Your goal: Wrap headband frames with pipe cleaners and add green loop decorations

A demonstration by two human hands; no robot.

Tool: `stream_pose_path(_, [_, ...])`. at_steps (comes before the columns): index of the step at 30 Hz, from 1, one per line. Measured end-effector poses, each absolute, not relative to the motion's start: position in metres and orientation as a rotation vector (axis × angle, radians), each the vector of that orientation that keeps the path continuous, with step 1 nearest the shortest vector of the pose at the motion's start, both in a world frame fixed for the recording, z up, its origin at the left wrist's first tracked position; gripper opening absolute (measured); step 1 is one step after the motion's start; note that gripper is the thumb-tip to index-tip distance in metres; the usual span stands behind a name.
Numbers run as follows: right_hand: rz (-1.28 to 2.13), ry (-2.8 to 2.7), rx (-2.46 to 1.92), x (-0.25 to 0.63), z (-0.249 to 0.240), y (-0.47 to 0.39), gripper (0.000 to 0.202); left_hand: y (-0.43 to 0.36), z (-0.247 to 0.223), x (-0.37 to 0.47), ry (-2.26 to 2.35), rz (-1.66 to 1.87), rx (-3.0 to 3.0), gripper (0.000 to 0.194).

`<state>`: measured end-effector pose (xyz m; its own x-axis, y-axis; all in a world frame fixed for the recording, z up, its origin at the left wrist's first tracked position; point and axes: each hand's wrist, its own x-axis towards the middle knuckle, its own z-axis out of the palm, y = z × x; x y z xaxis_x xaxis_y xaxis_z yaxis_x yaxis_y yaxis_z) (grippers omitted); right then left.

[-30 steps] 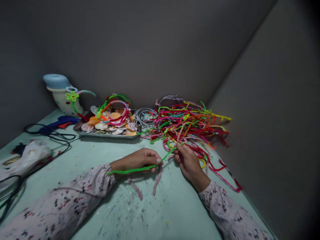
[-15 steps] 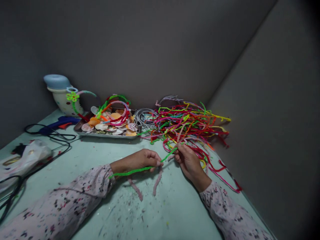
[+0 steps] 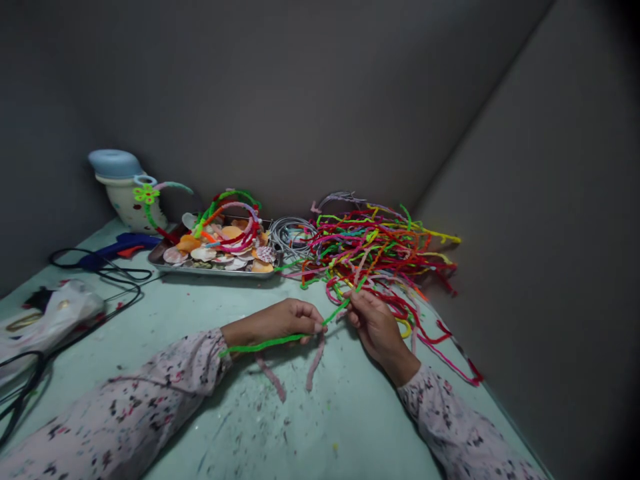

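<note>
Pale green table, paint-flecked, set in a grey corner. Far right: big heap of coloured pipe cleaners, piled against the wall, probably so stock stays within the right hand's reach. Far centre: metal tray keeps shells and bent hoops together; coiled wire just right of it. Far left: white jug, a blue glue gun before it, its black cord trailing to the near left past a plastic bag. Left hand rests on the table, fingers curled shut on a green pipe cleaner, apparently anchoring it. Right hand pinches the same cleaner's far end at the heap's near edge, so the strand runs taut between them. Pink pipe cleaner lies loose under the left hand, near centre.
</note>
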<state>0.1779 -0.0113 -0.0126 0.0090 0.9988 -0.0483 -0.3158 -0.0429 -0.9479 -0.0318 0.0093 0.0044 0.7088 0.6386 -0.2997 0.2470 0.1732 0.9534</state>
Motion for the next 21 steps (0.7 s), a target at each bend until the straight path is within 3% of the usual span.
stream_pose_path(12, [1.332, -0.876, -0.98, 0.1818, -0.0158, -0.0058, 0.02, 0.0038, 0.0067, -0.0324, 0.693, 0.359, 1.361, 0.036])
stream_pose_path(21, [1.295, -0.869, -0.97, 0.1834, -0.017, -0.0041, 0.018, 0.0042, 0.0033, -0.0286, 0.686, 0.396, 1.337, 0.024])
